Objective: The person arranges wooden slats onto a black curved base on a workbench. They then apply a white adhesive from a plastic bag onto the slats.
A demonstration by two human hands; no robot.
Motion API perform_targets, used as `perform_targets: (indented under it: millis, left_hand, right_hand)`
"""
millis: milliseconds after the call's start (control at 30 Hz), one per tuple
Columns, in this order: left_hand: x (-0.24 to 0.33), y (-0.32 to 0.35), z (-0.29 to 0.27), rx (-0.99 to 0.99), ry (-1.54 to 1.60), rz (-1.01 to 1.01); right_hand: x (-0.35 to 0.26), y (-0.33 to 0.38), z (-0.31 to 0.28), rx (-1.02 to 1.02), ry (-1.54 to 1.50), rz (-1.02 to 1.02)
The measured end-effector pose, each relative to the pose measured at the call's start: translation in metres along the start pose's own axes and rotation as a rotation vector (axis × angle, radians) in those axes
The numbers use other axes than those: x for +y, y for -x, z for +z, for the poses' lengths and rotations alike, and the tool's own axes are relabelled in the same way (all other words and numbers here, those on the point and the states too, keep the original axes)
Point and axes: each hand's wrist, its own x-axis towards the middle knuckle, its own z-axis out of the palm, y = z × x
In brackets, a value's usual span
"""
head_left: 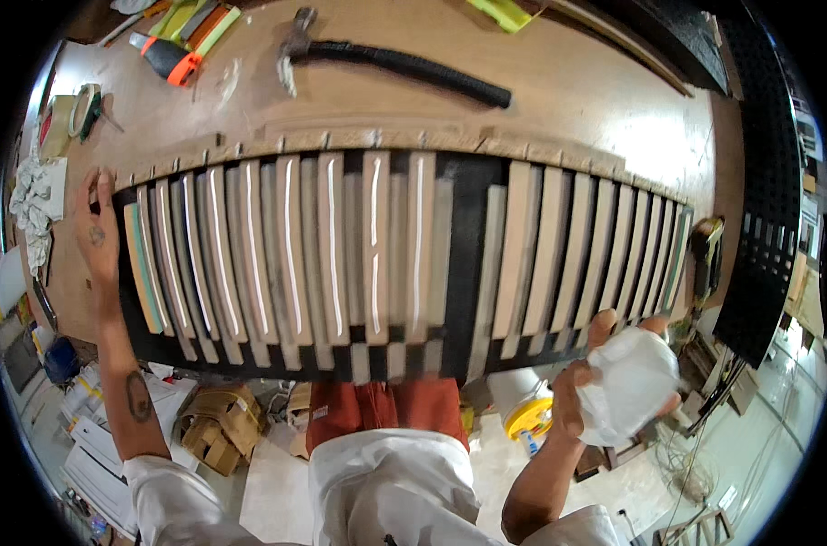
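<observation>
A black panel bearing a row of light wooden slats lies across the workbench in front of me. White lines that look like glue run lengthwise along several slats on its left part; the slats on the right part show none. My left hand rests by the panel's left end, fingers apart and holding nothing. At the near right edge, my right hand wraps around a white, translucent plastic bottle. Its nozzle cannot be made out.
Behind the panel runs a notched wooden strip. A claw hammer lies farther back, with an orange and black cutter to its left. Tape rolls and a crumpled cloth sit far left; a tape measure sits right.
</observation>
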Motion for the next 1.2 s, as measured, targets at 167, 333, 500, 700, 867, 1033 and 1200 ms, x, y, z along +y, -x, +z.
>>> perform_targets:
  millis: [167, 333, 500, 700, 867, 1033, 1200]
  left_hand:
    - [-0.016, -0.013, -0.007, -0.041, 0.015, 0.034]
    - [-0.003, -0.014, 0.006, -0.037, -0.06, 0.003]
    - [0.007, -0.01, 0.001, -0.007, -0.206, -0.004]
    - [-0.008, -0.009, -0.011, -0.08, -0.043, 0.3]
    - [-0.023, -0.011, -0.013, -0.099, -0.114, 0.199]
    - [-0.034, -0.01, -0.006, -0.079, -0.153, 0.176]
    - [-0.025, -0.008, -0.016, -0.094, -0.177, 0.219]
  right_hand:
    - [-0.028, -0.053, -0.032, -0.042, -0.029, 0.029]
    - [-0.031, -0.091, -0.039, 0.151, 0.732, -0.157]
    - [-0.02, -0.109, -0.037, 0.287, 1.082, -0.187]
    - [-0.015, -0.117, -0.029, 0.334, 1.146, -0.073]
    - [-0.016, -0.119, -0.03, 0.321, 1.199, -0.03]
    - [-0.015, -0.123, -0.026, 0.317, 1.302, -0.038]
    - [-0.016, -0.122, -0.028, 0.323, 1.333, -0.051]
